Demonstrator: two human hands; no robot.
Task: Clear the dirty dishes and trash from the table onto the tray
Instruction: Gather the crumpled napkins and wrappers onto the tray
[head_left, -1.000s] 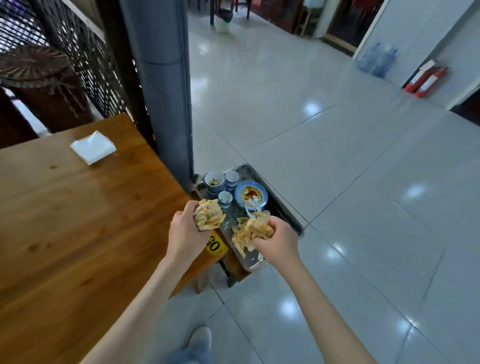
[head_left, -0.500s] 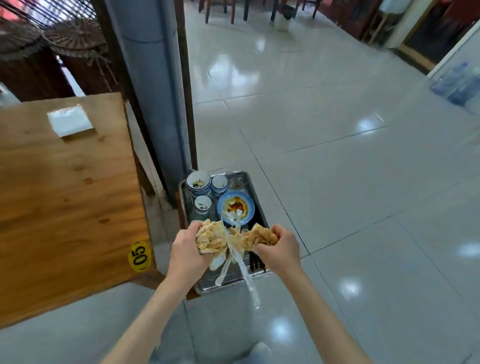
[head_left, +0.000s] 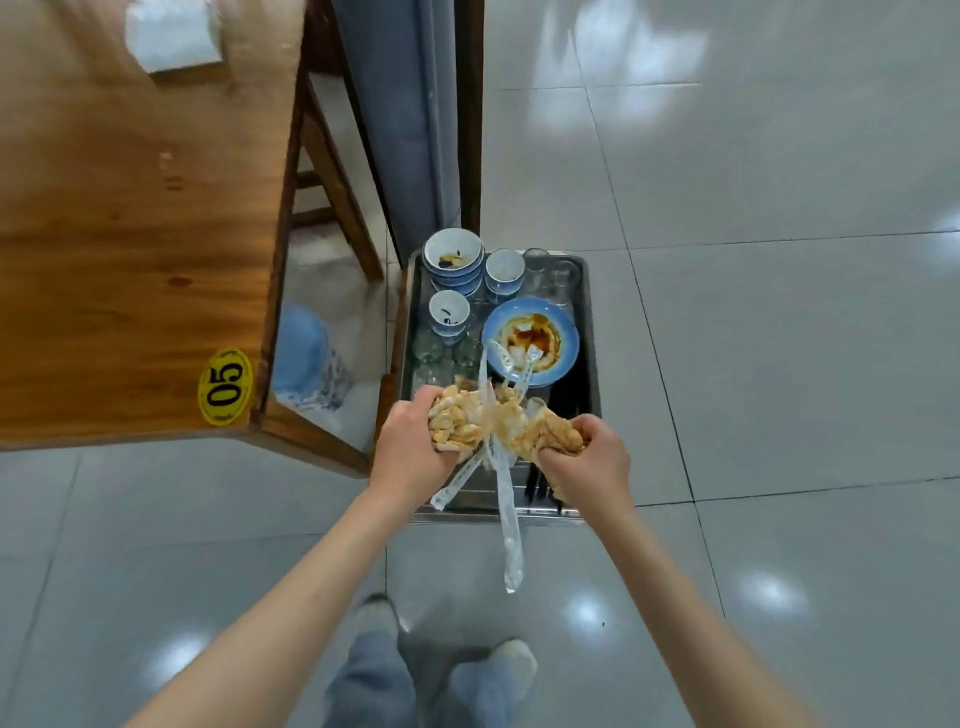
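Table (head_left: 130, 249): one white napkin (head_left: 174, 34) left at far edge. Left hand (head_left: 415, 447) fingers curled tight on soiled tissue wad (head_left: 457, 423); right hand (head_left: 587, 462) clamped likewise on second wad (head_left: 548, 436). Both over near end of tray (head_left: 589, 332), clear wrappers (head_left: 506, 519) dangling past its rim. Step: dumping trash. Next, likely: lower, release so the wrappers land inside, then fetch napkin.
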